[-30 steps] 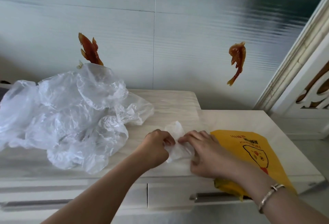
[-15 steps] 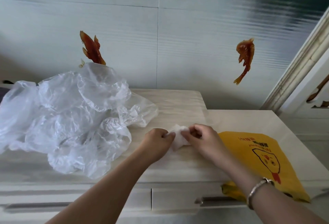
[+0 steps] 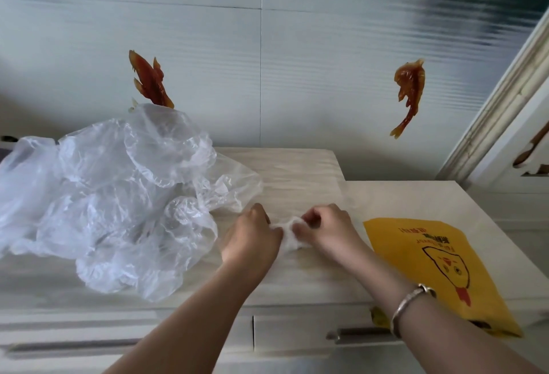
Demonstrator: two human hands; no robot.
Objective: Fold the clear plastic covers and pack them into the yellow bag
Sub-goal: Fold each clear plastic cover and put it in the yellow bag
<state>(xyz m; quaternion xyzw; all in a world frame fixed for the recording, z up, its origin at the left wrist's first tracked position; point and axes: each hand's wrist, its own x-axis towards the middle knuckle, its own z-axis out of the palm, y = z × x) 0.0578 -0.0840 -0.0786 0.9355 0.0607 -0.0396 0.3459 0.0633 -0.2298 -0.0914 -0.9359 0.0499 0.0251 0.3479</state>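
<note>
Folded cover [image 3: 289, 235] between hands (print unreadable)

- I see a small folded clear plastic cover [image 3: 289, 237], whitish and crumpled into a compact wad, lying on the pale cabinet top [image 3: 297, 171] and pinched from both sides.
- I see a big loose heap of clear plastic covers [image 3: 118, 195] on the left of the top, unfolded, puffed up and wrinkled, near the wad but apart from it.
- I see the yellow bag [image 3: 439, 266] lying flat at the right, printed with a cartoon face, its near end hanging over the front edge.
</note>
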